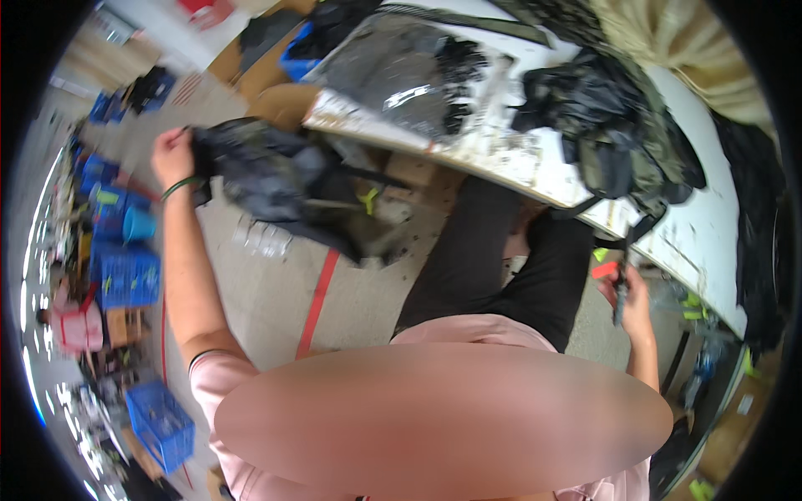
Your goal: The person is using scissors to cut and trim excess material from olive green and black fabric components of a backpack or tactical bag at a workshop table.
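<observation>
My left hand (173, 159) is stretched out to the left, its fingers closed on the edge of a dark camouflage fabric bag (276, 171). The bag hangs over the floor beside the table and is blurred by motion. Near the table's front edge, my right hand (633, 294) grips a narrow dark tool (620, 294) with a pointed upper end; its exact kind is unclear. A small red piece (603, 270) shows beside those fingers. Close above, straps hang over the edge from a dark green and black bag (606, 125) lying on the table.
The white, stained table (689, 250) stretches across the front and right. On it lies a clear plastic bag of dark material (384, 79). Cardboard boxes (271, 79) stand behind its left end. Blue crates (125, 275) line the far left, and another blue crate (160, 424) is nearer.
</observation>
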Motion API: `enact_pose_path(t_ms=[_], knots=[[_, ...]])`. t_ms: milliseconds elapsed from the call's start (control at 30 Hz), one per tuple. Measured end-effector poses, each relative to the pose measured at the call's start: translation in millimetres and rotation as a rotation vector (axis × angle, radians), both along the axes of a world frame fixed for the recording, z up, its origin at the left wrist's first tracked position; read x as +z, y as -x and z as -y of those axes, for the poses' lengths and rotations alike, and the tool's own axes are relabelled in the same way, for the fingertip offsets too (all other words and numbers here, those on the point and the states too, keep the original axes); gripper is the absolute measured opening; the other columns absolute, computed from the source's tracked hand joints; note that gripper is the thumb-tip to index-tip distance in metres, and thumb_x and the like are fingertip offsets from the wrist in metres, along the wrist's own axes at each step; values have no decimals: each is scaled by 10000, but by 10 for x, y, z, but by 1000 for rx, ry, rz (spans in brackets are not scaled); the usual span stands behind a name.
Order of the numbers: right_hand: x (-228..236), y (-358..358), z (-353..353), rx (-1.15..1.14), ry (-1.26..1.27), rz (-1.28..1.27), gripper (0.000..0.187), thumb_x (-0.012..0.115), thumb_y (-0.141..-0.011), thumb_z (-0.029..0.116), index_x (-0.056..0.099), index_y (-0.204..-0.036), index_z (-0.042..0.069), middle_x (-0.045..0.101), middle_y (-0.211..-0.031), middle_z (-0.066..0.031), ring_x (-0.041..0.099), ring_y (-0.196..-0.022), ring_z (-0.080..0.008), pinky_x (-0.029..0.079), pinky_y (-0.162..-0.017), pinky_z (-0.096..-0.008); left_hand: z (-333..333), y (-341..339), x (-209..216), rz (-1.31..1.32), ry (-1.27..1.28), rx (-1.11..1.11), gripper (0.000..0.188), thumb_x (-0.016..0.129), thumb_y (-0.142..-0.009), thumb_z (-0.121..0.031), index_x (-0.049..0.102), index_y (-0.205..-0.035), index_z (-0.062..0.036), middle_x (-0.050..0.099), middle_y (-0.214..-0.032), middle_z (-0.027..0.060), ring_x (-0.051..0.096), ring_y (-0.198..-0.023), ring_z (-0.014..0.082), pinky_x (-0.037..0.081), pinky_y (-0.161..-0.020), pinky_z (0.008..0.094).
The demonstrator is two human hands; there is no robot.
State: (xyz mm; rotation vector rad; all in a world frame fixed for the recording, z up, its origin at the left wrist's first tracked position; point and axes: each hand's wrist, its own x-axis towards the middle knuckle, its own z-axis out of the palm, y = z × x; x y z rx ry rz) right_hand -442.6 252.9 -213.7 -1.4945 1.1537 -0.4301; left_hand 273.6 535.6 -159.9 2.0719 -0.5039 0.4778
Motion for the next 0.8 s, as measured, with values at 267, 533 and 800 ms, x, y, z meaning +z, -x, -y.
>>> enact_pose_path(t_ms=[267,533,800], knots=[[194,-658,745,-79,467,84,230,739,-741,39,541,-857,25,631,-797,-49,596,-750,-114,486,-671,-308,742,-165,-368,160,-216,-295,341,729,-790,-194,565,-1055,-53,588,-1008,74,523,-954,192,422,-884,341],[671,-1130,2191,-359,944,-343,429,767,-718,228,529,-1005,17,638,-877,-207,627,-831,-371,480,-740,-409,2630,2251,-10,-371,-144,-1253,166,667,-840,-76,602,-988,-38,616,-908,5,579,-835,80,483,-758,225],[592,-1613,2738,-270,768,-515,224,549,-827,176,562,-1006,42,639,-984,-220,608,-964,-374,473,-813,-458,4056,2861,-722,-392,-137,-1162,629,757,-761,-234,443,-1275,-53,558,-1177,128,517,-1076,226,405,-930,336]])
